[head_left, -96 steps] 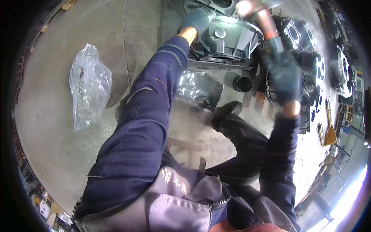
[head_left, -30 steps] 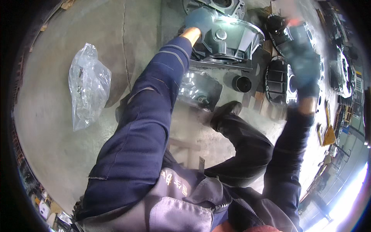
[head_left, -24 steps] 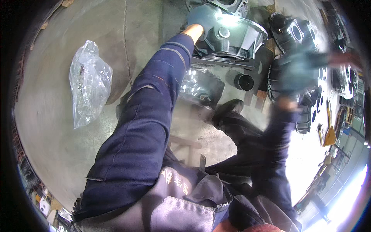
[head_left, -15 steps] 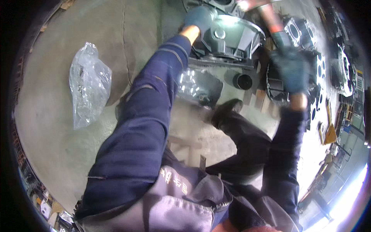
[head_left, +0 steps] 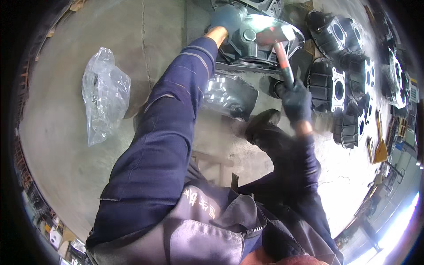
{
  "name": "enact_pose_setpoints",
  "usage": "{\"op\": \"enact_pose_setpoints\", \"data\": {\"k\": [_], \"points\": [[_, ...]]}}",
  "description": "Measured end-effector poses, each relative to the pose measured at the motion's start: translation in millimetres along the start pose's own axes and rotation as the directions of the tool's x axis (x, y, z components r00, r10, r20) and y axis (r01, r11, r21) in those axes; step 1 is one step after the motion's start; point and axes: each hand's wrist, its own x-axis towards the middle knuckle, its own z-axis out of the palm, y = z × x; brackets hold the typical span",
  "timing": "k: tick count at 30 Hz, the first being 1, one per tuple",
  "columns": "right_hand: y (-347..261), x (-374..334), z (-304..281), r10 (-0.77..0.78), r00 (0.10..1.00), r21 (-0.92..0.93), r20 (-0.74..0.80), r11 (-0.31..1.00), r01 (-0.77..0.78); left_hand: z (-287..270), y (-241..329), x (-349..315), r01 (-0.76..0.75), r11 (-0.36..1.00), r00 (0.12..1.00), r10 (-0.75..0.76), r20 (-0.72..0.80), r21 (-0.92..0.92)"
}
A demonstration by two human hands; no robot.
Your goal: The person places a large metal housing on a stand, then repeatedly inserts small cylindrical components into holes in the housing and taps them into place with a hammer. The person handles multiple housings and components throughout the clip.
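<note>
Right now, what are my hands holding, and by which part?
Your right hand grips a hammer low on its red handle. Your left hand rests on the rim of the metal housing.

The hammer (head_left: 276, 42) has an orange-red handle with a smooth, slightly glossy look, dark and matt where the right hand (head_left: 297, 102) grips it; its head is blurred. Both the right hand and the left hand (head_left: 226, 17) wear dark knitted cloth gloves, matt and grey-blue. The gearbox housing (head_left: 254, 42) under them is cast metal, dark and dull on its sides, bright and shiny on its upper face. The engine blocks (head_left: 332, 90) beside it are dark cast metal with pale machined faces. The plastic bag (head_left: 105, 93) is clear, crinkled and glossy. The concrete floor (head_left: 62, 145) is grey, rough and matt.
</note>
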Motion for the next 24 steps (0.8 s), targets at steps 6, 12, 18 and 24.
{"op": "enact_pose_setpoints", "data": {"k": [6,12,18,24], "points": [[-2.1,-62.4,37.7,0.268,0.958,0.248,0.1,0.926,-0.284,-14.7,22.9,-13.1,0.097,0.969,0.995,-0.091,-0.037,0.227],[-24.8,-22.0,-56.1,-0.274,0.888,0.174,-0.37,0.918,0.356,-38.1,4.3,-19.0,0.211,0.975,0.978,-0.209,-0.025,0.07],[-95.0,22.0,-112.8,-0.401,0.646,-0.024,-0.649,0.86,0.51,-48.0,-28.6,-34.1,-0.137,0.984,0.976,0.114,0.186,0.113],[-32.7,5.1,17.4,0.06,0.995,-0.395,0.074,0.918,-0.026,-55.9,-19.2,-34.5,-0.192,0.949,0.968,0.141,0.207,0.249]]}}
